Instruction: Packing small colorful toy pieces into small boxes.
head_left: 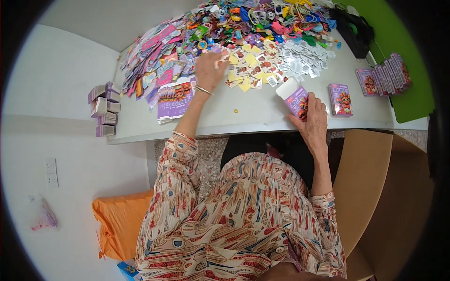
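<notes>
My right hand [313, 121] is closed on a small purple cardboard box [296, 100] with a cartoon figure on its front. The box's white top flap stands open, and it tilts to the left near the table's front edge. To the left, my left hand [210, 71] reaches over the near side of the pile of trinkets, beside the small picture cards [255, 68]. Its fingers look apart and slightly blurred, with nothing visible in them. Flat purple printed boxes [174, 104] lie stacked below my left wrist. Another purple box [340, 99] stands right of my right hand.
Colourful trinkets [262, 23] heap along the back, with shiny packets [145, 61] at left and white packets [304, 58] at right. More purple boxes [384, 76] stand far right; bundles [104, 107] line the left edge. An open carton [361, 182] sits below at right.
</notes>
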